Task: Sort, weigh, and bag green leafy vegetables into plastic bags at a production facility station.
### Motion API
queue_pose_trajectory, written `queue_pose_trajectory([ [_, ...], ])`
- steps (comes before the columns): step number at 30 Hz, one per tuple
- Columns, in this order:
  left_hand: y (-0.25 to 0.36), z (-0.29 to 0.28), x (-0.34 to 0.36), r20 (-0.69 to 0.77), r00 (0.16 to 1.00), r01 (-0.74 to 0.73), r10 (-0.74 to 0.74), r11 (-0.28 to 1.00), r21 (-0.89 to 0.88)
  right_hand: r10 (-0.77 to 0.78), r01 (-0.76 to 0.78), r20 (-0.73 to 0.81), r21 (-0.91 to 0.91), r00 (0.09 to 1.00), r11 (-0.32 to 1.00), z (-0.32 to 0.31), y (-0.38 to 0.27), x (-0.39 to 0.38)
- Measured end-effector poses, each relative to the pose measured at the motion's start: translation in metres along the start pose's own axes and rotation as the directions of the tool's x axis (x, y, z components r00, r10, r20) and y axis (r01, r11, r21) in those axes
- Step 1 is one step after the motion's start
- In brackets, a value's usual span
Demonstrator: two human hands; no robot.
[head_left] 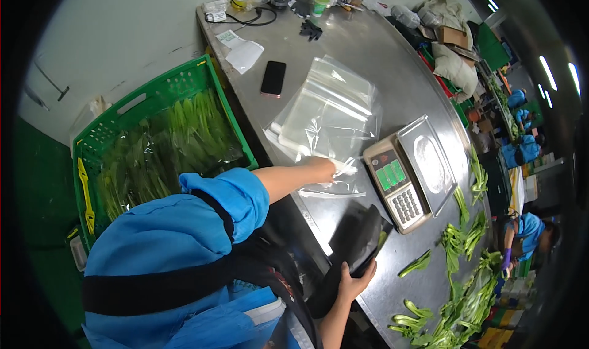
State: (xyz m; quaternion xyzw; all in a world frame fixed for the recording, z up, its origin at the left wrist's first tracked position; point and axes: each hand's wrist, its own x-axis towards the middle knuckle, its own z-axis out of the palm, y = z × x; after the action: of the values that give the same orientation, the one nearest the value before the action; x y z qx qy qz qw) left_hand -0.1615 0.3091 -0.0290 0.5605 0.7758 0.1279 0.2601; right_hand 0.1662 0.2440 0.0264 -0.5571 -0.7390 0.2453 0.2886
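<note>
My left hand (318, 171) has its fingers closed on the edge of a clear plastic bag, at the near end of a stack of clear bags (328, 103) lying on the steel table. My right hand (357, 276) grips a dark, floppy object (356, 243) at the table's near edge; I cannot make out what it is, though a bit of green shows beside it. Just right of the bags sits a weighing scale (402, 198) with a steel pan. Loose leafy greens (454, 248) lie along the table's right part.
A green crate (126, 106) of bagged greens stands left of the steel table (380, 54). A phone (273, 77), paper (242, 54), dark gloves (310, 31) and cables lie farther back. Co-workers in blue (527, 235) work at the far right, among sacks and boxes (454, 66).
</note>
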Motion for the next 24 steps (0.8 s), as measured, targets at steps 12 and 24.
queue_pose_trajectory([
  [12, 0.022, -0.012, -0.012, -0.279, 0.868, -0.490, 0.411, 0.798, -0.351, -0.429, 0.443, 0.131, -0.104, 0.893, 0.890, 0.034, -0.027, -0.014],
  [24, 0.006, -0.013, -0.066, 0.227, 0.930, 0.153, -0.291, -0.256, -0.955, -0.269, 0.260, 0.052, 0.140, 0.962, 0.956, 0.074, -0.058, 0.012],
])
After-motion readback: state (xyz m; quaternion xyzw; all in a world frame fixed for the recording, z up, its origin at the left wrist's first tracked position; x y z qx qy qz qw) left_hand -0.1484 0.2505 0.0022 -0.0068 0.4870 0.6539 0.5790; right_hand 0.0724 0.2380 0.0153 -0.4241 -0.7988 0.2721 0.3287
